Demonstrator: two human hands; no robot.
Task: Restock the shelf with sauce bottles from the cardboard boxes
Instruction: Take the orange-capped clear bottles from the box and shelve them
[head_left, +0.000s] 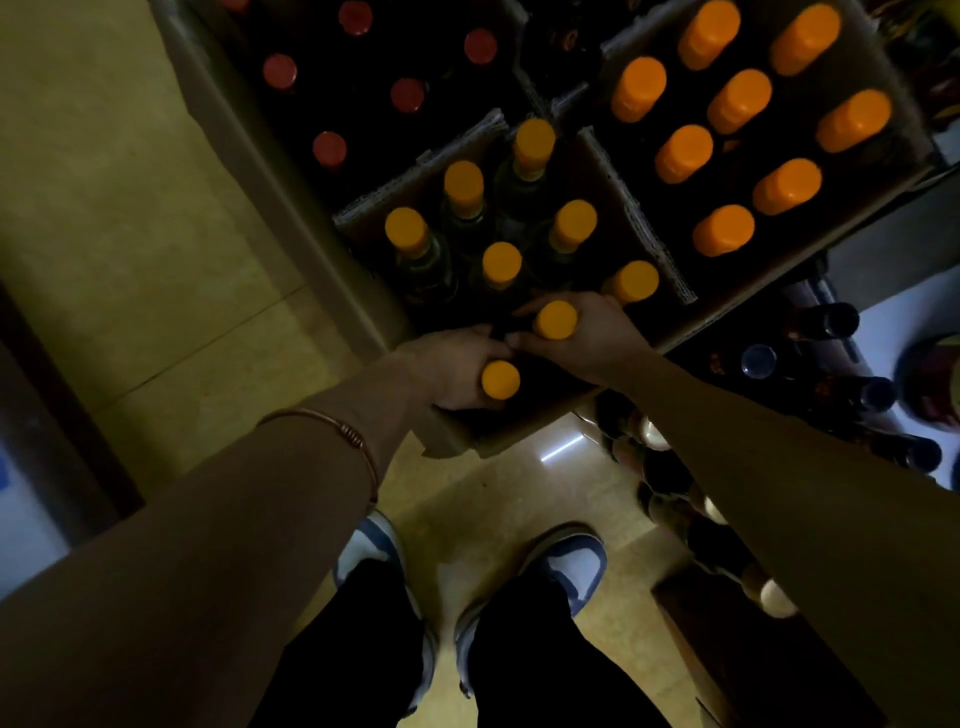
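i look straight down and see both hands reaching into the near cardboard box (467, 132), which sits on the floor just beyond the shoes (566, 566). my left hand (452, 364) has its fingers curled around the neck of a yellow-capped bottle (500, 380) at the box's near left corner, the cap sticking up above the knuckles. my right hand (587, 332) wraps the neck of a second yellow-capped bottle (556, 319) just beyond it, fingers closed snugly below the cap. the fingertips of the two hands nearly meet between the two bottles. both bottles stand upright, inside the box; whether they are lifted off its bottom i cannot tell. six more yellow caps (502, 263) stand in the same box farther away. to the far right a second box (649, 244) holds orange-capped bottles (737, 101), and to the far left a darker box holds red-capped bottles (329, 149). along the right edge, dark bottles (758, 361) sit on a low shelf (883, 322). a thin bangle (353, 441) circles my left forearm.
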